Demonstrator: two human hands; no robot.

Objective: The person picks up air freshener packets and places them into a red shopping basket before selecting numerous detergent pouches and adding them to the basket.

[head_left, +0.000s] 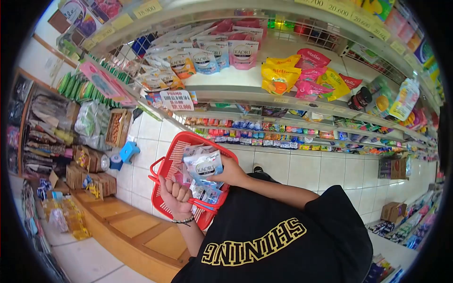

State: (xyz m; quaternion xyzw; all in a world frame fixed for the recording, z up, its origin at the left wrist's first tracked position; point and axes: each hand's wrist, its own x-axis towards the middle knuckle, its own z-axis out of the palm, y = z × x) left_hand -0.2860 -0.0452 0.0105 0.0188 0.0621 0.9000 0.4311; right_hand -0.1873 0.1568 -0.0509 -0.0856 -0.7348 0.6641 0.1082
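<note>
My left hand, with a beaded bracelet at its wrist, is closed around the handle of a red shopping basket. The basket hangs against the front of my black shirt. In my right hand is a light-blue and white Kaori pouch, gripped at its right edge over the basket. Beneath and around this pouch lie several more pouches, white, blue and pink, inside the basket.
Ahead, a shelf holds Kaori pouches, yellow and pink Stella packs and a promo sign. Lower shelves carry small packets. At the left are a blue stool, a crate of eggs, cardboard boxes and a wooden bench.
</note>
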